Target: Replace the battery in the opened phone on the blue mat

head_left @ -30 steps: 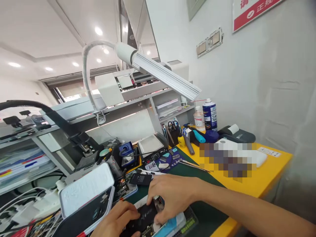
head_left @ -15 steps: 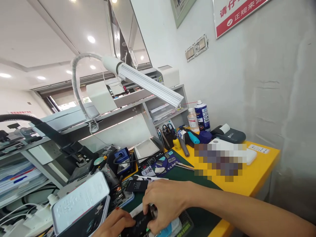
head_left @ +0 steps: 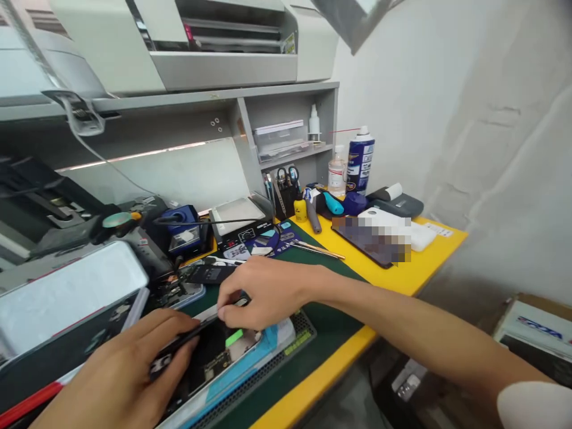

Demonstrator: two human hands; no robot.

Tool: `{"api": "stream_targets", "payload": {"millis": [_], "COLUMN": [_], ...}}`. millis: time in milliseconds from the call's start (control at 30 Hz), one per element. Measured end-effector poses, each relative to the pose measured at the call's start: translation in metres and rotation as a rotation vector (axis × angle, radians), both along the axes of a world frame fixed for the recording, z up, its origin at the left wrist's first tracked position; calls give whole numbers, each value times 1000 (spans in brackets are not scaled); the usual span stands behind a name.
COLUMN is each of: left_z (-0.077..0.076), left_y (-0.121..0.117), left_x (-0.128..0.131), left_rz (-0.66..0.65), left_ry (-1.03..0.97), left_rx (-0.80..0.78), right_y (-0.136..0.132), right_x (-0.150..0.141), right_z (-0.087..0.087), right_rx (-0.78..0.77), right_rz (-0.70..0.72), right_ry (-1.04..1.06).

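Pinched in my left hand (head_left: 116, 366), a thin black slab (head_left: 184, 339) sits tilted over the opened phone (head_left: 195, 374), lower centre of the frame — my right hand (head_left: 266, 292) clasps its far end. Uneven pulling could bend it — or scrape the circuit board (head_left: 218, 363).

Electronics repair workshop, with opened device (head_left: 217, 363), scissors (head_left: 293, 174), spray can (head_left: 360, 162), green mat (head_left: 333, 310)

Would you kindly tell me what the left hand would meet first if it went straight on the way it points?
Probably the right hand, whose fingers are just ahead along the dark flat piece that the left hand holds, though depth is hard to judge here.
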State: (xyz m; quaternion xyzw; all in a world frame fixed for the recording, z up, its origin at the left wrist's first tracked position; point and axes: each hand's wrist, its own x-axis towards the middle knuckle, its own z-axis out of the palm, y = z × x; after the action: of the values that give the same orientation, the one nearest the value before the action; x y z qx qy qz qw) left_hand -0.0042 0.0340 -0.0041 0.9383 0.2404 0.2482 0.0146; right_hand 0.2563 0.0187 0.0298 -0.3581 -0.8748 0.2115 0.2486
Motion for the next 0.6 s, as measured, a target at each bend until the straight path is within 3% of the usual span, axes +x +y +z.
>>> {"api": "stream_targets", "payload": {"millis": [33,200,400,600], "left_z": [6,27,24,20], "left_y": [-2,-6,-5,-8], "left_x": [3,16,16,19], "left_rz": [78,170,263,268], "left_ry": [-1,4,-75,-334], "left_rx": [-9,-150,-366,-375], "right_y": [0,7,10,13], "right_x": [1,6,4,3], "right_z": [1,-1,-6,-1], "right_rx": [10,-14,-113,-327], "right_rz": [9,21,-28,-66], "right_ry": [16,63,155,318]}}
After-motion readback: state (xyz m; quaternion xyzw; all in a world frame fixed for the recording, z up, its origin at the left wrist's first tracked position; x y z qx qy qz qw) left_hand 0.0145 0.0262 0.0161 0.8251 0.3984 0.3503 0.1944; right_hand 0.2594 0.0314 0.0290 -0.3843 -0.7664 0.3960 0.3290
